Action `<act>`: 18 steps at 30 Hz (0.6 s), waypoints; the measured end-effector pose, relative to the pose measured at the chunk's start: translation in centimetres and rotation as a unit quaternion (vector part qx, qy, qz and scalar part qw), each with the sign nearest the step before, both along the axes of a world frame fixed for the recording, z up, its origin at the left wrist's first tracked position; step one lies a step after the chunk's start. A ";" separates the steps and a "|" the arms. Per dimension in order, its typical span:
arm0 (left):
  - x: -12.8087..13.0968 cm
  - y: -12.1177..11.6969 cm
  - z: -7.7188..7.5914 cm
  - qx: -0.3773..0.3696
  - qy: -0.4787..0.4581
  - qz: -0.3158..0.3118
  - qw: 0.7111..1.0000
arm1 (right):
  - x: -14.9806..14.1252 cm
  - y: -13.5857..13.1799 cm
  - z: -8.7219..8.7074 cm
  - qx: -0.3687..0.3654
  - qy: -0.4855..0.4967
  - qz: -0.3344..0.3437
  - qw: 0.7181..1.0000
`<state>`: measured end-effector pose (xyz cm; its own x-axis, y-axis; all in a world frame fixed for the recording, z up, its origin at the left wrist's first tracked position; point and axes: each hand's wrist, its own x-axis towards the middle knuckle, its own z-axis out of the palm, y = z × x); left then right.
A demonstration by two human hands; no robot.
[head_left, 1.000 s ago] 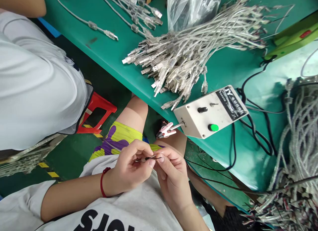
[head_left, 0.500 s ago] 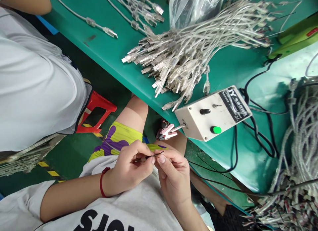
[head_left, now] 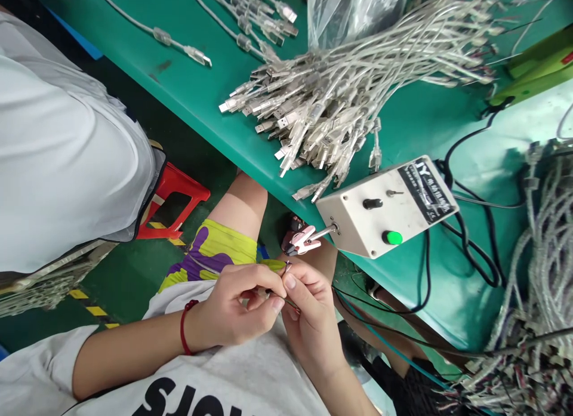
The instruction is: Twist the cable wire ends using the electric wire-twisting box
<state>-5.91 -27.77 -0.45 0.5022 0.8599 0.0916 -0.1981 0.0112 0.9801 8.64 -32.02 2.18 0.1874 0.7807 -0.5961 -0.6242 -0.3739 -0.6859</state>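
My left hand (head_left: 244, 299), with a red cord at its wrist, pinches the wire end of a cable between thumb and fingers, low over my lap. A grey stretch of that cable (head_left: 200, 262) runs behind the hand across the shorts. Close against it, my right hand (head_left: 311, 299) pinches thin wires (head_left: 287, 265) between thumb and forefinger; a dark tip pokes up above the fingers, and a reddish strand shows below. Just beyond the hands, a pink clip (head_left: 303, 240) sits on the metal shaft of a white box (head_left: 385, 207) with a green button.
A heap of USB cables (head_left: 313, 117) covers the green table (head_left: 179, 99) beyond the box, beside a clear plastic bag (head_left: 353, 16). More cables (head_left: 532, 267) lie at right. Black cords (head_left: 470, 249) trail from the box. At left, a person in white (head_left: 67, 147) sits by a red stool (head_left: 179, 201).
My fingers have shifted on the wires: the dark tip that lay nearly flat between my hands now points upward at the right fingertips. The neighbouring person's arm has left the top left corner.
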 end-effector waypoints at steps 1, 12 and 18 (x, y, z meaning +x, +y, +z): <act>0.0 0.0 0.0 0.001 0.004 0.003 1.000 | 0.0 0.0 -0.1 -0.004 -0.006 0.001 1.000; -0.1 -0.5 -0.4 -0.096 0.058 0.065 0.992 | 0.7 1.1 -1.2 0.006 -0.052 -0.072 0.996; 0.1 -0.2 -1.0 -0.095 0.043 0.074 0.992 | 1.0 2.6 -1.4 0.023 0.013 -0.097 0.995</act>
<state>-5.83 -27.98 -1.44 0.3684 0.9222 -0.1175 -0.1275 0.1753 0.9762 9.59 -29.39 0.82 0.3223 0.7572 -0.5681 -0.7001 -0.2132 -0.6815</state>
